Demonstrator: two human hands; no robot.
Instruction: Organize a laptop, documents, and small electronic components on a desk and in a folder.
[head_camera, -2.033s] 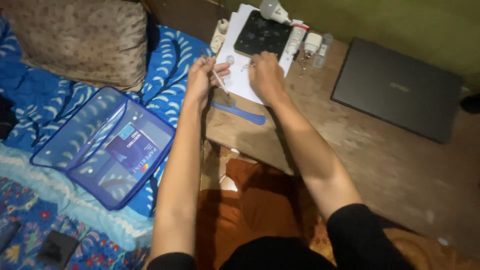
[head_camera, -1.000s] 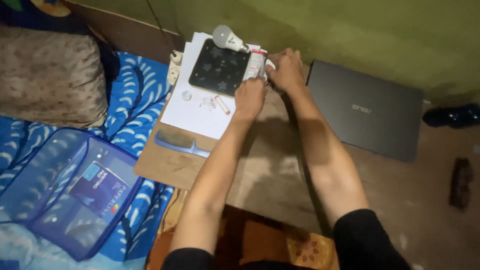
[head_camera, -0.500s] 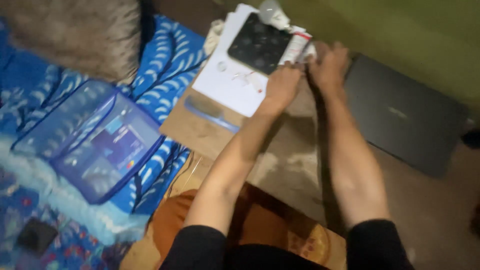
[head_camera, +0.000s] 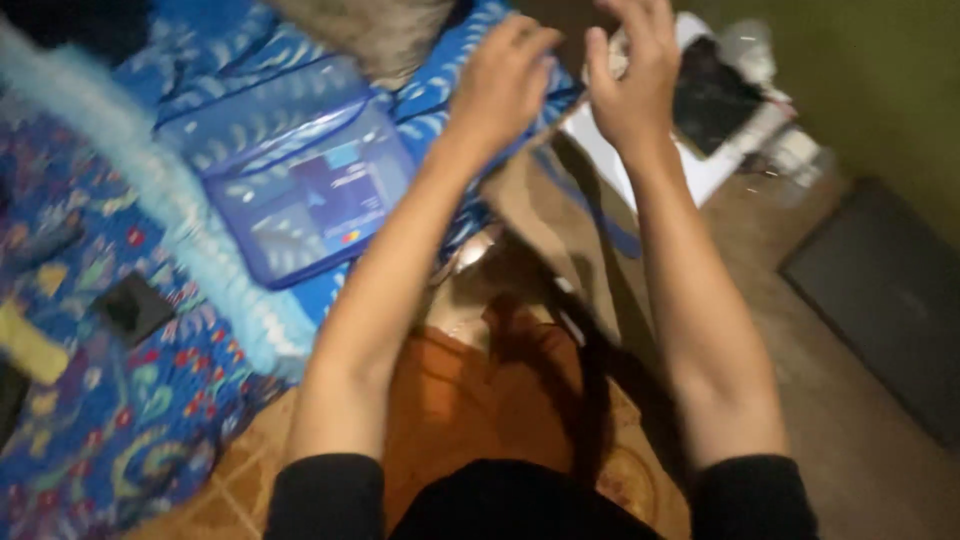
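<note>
A: Near field: orange cushion (head_camera: 450, 400) under both forearms. Left of it, patterned mat (head_camera: 110, 400); farther, blue folder (head_camera: 310, 190) on the bedding.

B: Hands?

A: Both raised, close together, far centre. Left hand (head_camera: 505, 75) curled, fingers bunched; right hand (head_camera: 630, 75) open, fingers spread. Cannot tell whether either pinches anything; motion blur.

B: And the things nearest them?

A: White paper (head_camera: 700, 175) on the low board (head_camera: 540, 200), just right of the right hand, black pad (head_camera: 712, 95) on top. Judgement: hands should slow and settle over the board before any fine handling.

B: Unclear items?

A: Small objects by the pad's far-right edge unreadable. Laptop (head_camera: 885, 300) cut off right. Right fingertips leave the frame's top.
</note>
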